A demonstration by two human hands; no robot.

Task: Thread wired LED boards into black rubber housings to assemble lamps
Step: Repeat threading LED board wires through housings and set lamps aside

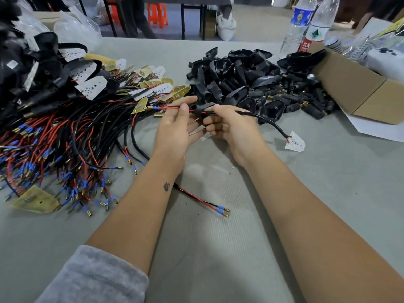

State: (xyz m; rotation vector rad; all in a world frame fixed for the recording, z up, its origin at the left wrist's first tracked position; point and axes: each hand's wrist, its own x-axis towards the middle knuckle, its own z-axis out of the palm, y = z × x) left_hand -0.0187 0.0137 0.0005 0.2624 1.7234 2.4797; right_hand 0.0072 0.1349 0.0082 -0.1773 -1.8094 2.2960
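A small black rubber housing sits on a black-sheathed cable, held above the grey worktop between the two hands. The right hand has its fingers curled round the housing and the cable just right of it. The left hand, palm up, pinches the thin red wire that comes out of the housing's left side (a blue-sleeved brass terminal shows at its far-left tip). Rightward from the right hand the cable arcs down to a white LED board lying on the worktop.

Just beyond the hands lies a heap of loose black housings. To the left spreads a tangle of red and black wired boards, with already housed lamps at the far left. A spare red-and-black lead lies near, under the left forearm. At the far right stand a cardboard box and two clear plastic bottles.
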